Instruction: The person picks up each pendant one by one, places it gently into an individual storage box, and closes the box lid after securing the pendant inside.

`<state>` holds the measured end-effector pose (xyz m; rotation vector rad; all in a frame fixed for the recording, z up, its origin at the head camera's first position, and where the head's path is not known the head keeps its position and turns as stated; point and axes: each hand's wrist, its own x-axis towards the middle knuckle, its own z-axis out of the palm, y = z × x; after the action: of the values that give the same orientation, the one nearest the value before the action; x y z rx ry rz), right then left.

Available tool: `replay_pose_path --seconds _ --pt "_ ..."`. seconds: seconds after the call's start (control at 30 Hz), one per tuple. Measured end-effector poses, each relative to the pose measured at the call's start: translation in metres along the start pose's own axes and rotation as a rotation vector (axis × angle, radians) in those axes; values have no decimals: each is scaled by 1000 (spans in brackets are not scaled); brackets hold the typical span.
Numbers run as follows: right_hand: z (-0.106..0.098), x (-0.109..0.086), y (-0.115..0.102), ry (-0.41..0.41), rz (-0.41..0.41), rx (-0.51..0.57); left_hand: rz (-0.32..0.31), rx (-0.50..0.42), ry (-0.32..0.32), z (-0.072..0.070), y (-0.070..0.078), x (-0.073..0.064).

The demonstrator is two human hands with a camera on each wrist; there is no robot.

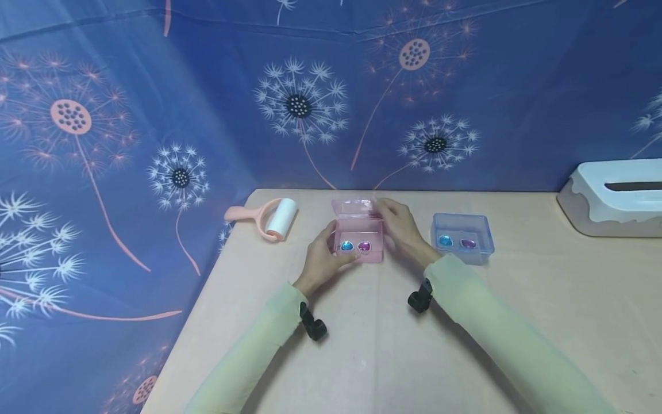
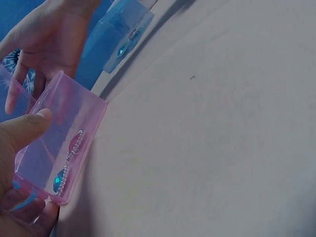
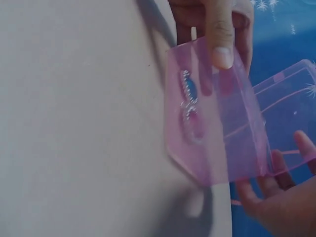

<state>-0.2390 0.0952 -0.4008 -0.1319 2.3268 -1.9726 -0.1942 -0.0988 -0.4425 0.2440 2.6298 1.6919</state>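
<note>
A clear pink plastic box (image 1: 374,257) has its hinged lid (image 1: 351,207) raised at the back. One blue gem (image 1: 346,245) and one pink-purple gem (image 1: 364,246), both oval and edged with small sparkling beads, show at the box's front. My left hand (image 1: 322,257) grips the box from its left end, thumb across the front and fingers around the side. At the raised lid's right end is my right hand (image 1: 400,224). In the right wrist view its fingers (image 3: 266,185) are loosely extended beside the lid, overlapping it.
To the right stands a clear blue box (image 1: 464,237) with similar blue and purple gems. A lint roller (image 1: 281,219) with a pink handle lies at the table's back left. A white-topped tissue box (image 1: 615,198) sits at the far right. Blue dandelion-print cloth (image 1: 227,103) hangs behind and left.
</note>
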Motion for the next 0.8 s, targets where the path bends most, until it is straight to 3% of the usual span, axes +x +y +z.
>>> replay_pose_path --seconds 0.27,0.47,0.8 --pt "-13 -6 13 -123 -126 -85 -3 14 3 0 -1 0" --pt "-17 -10 16 -176 -148 -109 -20 44 6 0 -1 0" --pt "-17 -14 21 -237 -111 -110 40 -24 -9 1 -2 0"
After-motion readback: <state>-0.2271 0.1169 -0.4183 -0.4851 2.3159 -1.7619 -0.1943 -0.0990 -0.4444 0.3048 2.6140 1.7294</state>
